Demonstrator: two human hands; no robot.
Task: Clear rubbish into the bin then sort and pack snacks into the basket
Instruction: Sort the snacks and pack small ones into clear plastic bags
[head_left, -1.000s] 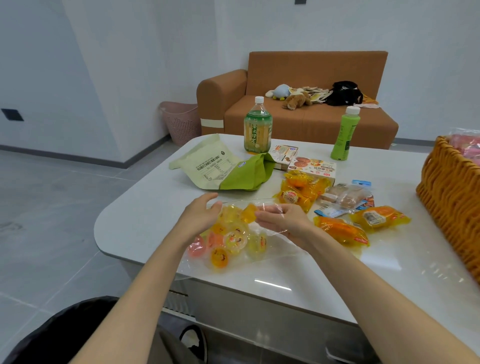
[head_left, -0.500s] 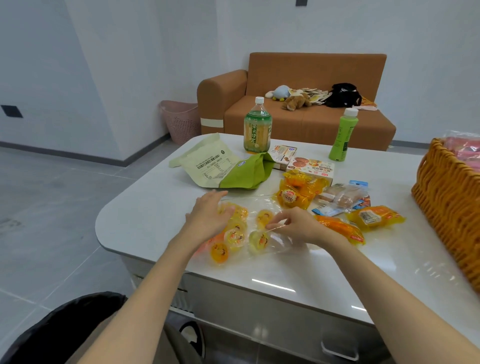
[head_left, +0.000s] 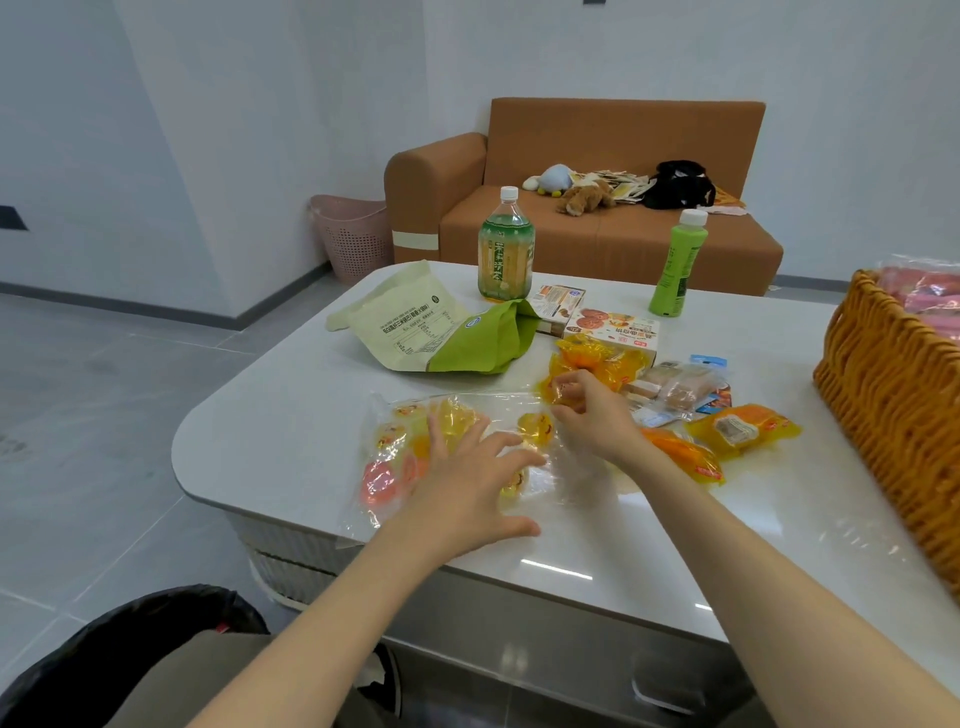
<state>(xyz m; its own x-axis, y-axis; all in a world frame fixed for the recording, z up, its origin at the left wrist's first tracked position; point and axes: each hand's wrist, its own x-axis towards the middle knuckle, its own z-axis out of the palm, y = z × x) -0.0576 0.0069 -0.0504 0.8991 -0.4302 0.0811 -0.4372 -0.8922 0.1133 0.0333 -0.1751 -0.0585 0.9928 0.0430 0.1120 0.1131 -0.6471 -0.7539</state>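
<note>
Busy with the clear bag (head_left: 483, 408) of jelly cups (head_left: 389, 439), lying flat on the worktop (head_left: 280, 415) right under both hands. Resting the left hand (head_left: 467, 483) on top of it, fingers spread wide, most likely to stop the slippery bag from sliding and to keep the little cups inside. Pinching the far corner of the bag with the right hand (head_left: 587, 415), fingers curled in tight. Hard to tell whether there is a cup in that pinch too. Probably tugging that corner to smooth the bag or close it up.

Just past the right hand: yellow snack packs (head_left: 743, 428), see-through bread packs (head_left: 675, 387) and a cookie box (head_left: 613, 327). Further out beyond the left hand: a green pouch (head_left: 441, 332) lying on its side, maybe rubbish, maybe not. Behind that, a big tea bottle (head_left: 505, 249) and a slim green bottle (head_left: 678, 265), both standing up.

Well off to the right of the right hand: the woven basket (head_left: 893, 415), with pink packs (head_left: 930, 296) already in it. Down low by the left elbow: the black bin (head_left: 130, 634), handy for dropping rubbish.

Looks like sorting time, with the loose jellies kept together as one bundle. Best to hold the bag shut on the way to the basket, to stop any spill.
</note>
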